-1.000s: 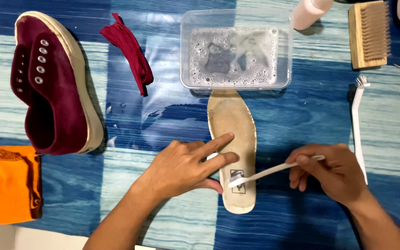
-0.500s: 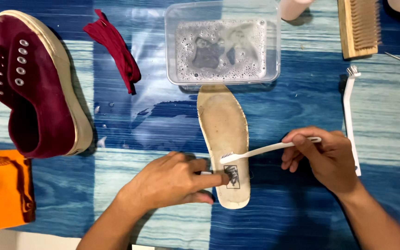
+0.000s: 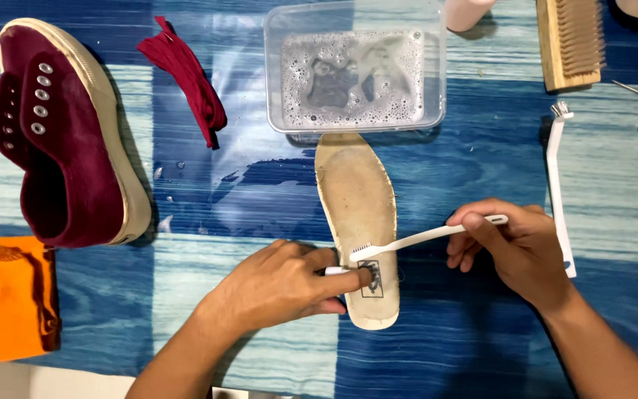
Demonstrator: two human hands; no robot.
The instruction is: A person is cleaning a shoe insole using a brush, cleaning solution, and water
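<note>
Left hand (image 3: 278,284) flat, pinning near end of worn beige insole (image 3: 356,207); long axis runs near-far. Right hand (image 3: 515,247) grips white toothbrush (image 3: 422,238), bristles on heel.

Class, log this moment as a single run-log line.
left hand: pinning insole | right hand: holding toothbrush | bristles: on insole heel

One insole (image 3: 356,214), one toothbrush (image 3: 422,238), two hands: left (image 3: 278,284) and right (image 3: 518,247). One maroon shoe (image 3: 64,137), one bundle of maroon laces (image 3: 186,77), one clear tub (image 3: 356,70) of soapy water. One wooden brush (image 3: 570,41), one thin white brush (image 3: 557,185), one orange cloth (image 3: 1,299), one pink bottle (image 3: 467,11) at the top edge
</note>
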